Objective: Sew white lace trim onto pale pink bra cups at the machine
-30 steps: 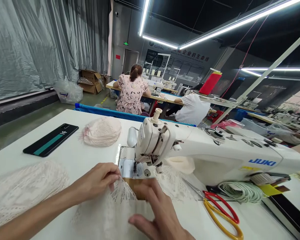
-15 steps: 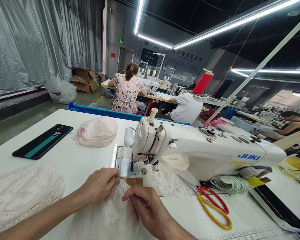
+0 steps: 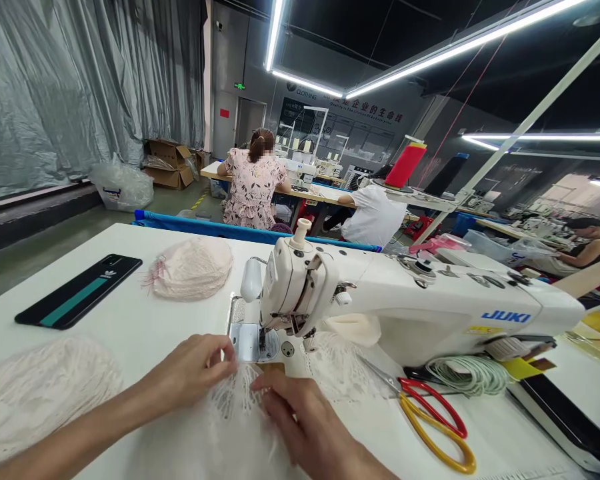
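White lace fabric point(image 3: 230, 420) hangs between my hands, gathered at its top edge just in front of the sewing machine point(image 3: 370, 280). My left hand point(image 3: 195, 367) pinches the left side of that edge, thumb and forefinger together near the metal needle plate point(image 3: 247, 340). On the right side, my right hand point(image 3: 300, 407) has its fingers curled round the lace, with the fingertips at the gathered part. The fabric's lower part is blurred. Under the machine arm lies more white lace point(image 3: 337, 363), beside scissors point(image 3: 433, 420) with one red and one yellow handle.
Left on the table are a black phone point(image 3: 80, 291) with a green stripe, a pale lace bundle point(image 3: 193, 268) and a larger lace pile point(image 3: 45, 393). A coil of pale green cord point(image 3: 470, 373) sits at right. Co-workers point(image 3: 255, 180) sit beyond the blue table edge.
My left hand's fingers have shifted to a thumb-and-forefinger pinch at the lace edge. The gathered lace looks more spread between my hands. The view has shifted slightly.
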### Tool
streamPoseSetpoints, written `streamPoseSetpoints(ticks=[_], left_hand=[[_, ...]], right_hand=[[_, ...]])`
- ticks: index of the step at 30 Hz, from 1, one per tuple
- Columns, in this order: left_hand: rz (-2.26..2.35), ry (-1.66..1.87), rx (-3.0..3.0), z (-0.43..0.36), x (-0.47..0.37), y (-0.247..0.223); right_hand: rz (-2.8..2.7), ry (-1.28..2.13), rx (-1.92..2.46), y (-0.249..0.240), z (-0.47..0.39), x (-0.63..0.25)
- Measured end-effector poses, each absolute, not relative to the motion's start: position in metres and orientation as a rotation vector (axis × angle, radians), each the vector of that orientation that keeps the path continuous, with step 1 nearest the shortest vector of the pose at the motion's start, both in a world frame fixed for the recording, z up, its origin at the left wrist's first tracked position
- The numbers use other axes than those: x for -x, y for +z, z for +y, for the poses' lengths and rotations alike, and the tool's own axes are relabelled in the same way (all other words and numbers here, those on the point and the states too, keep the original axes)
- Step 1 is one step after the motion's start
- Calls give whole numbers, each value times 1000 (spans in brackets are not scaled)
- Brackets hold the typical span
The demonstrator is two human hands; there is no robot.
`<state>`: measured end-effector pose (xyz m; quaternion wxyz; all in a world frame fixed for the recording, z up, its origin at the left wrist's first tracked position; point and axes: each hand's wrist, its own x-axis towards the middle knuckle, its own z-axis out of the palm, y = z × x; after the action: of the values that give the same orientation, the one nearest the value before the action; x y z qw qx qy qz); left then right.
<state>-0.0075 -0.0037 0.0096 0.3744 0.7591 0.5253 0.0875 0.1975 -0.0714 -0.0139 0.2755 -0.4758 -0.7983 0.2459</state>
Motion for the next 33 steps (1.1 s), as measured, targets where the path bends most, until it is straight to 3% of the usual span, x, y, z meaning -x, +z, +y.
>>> streamPoseSetpoints(ticks=[3, 9, 22, 33], left_hand=[[1390, 213, -2031, -5, 4, -4], [1445, 153, -2079, -8, 2, -16], [1447, 142, -2078, -5, 1, -21], [1496, 272, -2373, -10, 1, -42]], right_hand=[[-2303, 318, 1243, -27, -67, -197], [-2443, 130, 1333, -41, -65, -198], [-2518, 216, 1288, -42, -59, -202], [-2497, -221, 1206, -56, -56, -200]])
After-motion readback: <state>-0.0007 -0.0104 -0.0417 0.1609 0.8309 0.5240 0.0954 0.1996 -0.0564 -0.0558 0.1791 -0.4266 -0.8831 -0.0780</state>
